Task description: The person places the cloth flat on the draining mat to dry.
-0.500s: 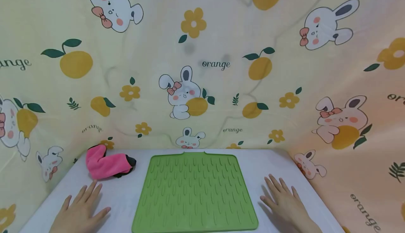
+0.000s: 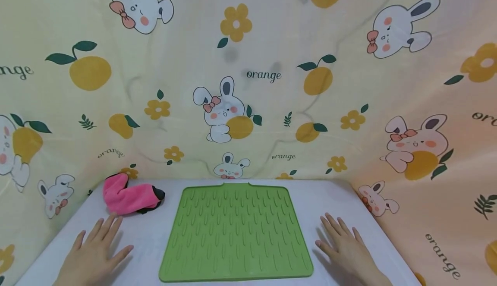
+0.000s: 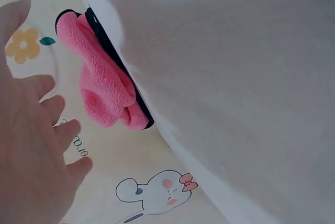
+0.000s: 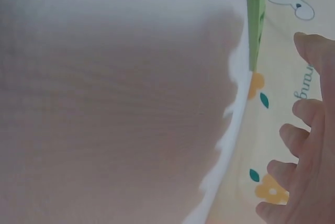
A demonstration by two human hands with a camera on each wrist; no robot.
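My left hand (image 2: pixel 90 251) is held palm down over the left of the white table, fingers straight and thumb spread, holding nothing. Just beyond its fingertips lies a crumpled pink cloth (image 2: pixel 130 196) with black edging, which also shows in the left wrist view as a fuzzy pink towel (image 3: pixel 102 77). A green ridged mat (image 2: pixel 237 234) lies flat in the middle, between the hands. To the right of the mat, my right hand (image 2: pixel 345 249) is spread palm down with nothing in it. In the right wrist view its fingers (image 4: pixel 296 139) are extended above the table.
The table (image 2: pixel 143 243) has a white cover. Behind and at both sides hangs a yellowish curtain (image 2: pixel 272 105) printed with rabbits, oranges and flowers; it meets the table's back edge. A small notched tab marks the mat's far edge.
The head view has shifted slightly, so everything sits a little higher and further left in it. Both hands keep their spread pose, and the cloth and mat stay in place.
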